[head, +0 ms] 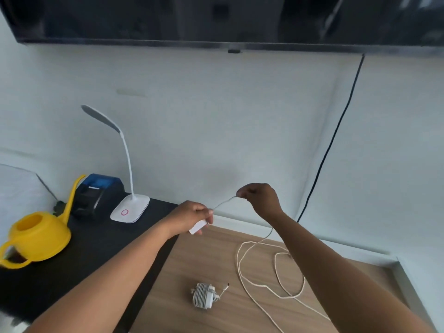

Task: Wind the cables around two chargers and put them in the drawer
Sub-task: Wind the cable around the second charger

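Note:
My left hand [192,216] grips a small white charger [197,227], held above the back edge of the wooden table [192,260]. My right hand [260,199] pinches its white cable [242,267] up and to the right, and a short taut stretch runs between the hands. The rest of the cable hangs down and lies in loose loops on the wood at the right. A second white charger [203,295] lies on the table in front, its cable wound around it and the plug end sticking out. No drawer is in view.
A black surface [96,260] to the left carries a yellow watering can [36,236], a blue and black device [98,193] and a white desk lamp [131,207]. A dark screen [216,18] hangs on the wall above, with a black cord [336,131] running down at the right.

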